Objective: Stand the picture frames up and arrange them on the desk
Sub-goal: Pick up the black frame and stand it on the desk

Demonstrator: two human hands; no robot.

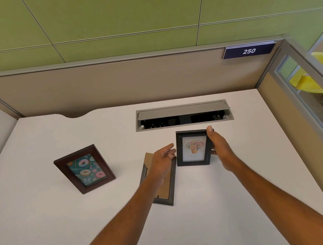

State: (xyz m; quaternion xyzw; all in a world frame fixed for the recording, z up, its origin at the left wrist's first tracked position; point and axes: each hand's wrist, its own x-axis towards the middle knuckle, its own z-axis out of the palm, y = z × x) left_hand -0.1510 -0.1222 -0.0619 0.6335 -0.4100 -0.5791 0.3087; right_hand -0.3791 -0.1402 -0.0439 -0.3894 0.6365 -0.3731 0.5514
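Right hand (218, 148) grips black frame (193, 148) upright on counter (241, 173); left hand (163, 159) open beside. Seat stand firmly before release, face forward.

Both bare forearms reach up from the bottom edge toward the centre of the frame; the left hand (163, 160) is loosely open, fingers extended toward the upper right (palm turned inward); the right hand (219, 148), right of centre, is curled in a grip, thumb raised at top.
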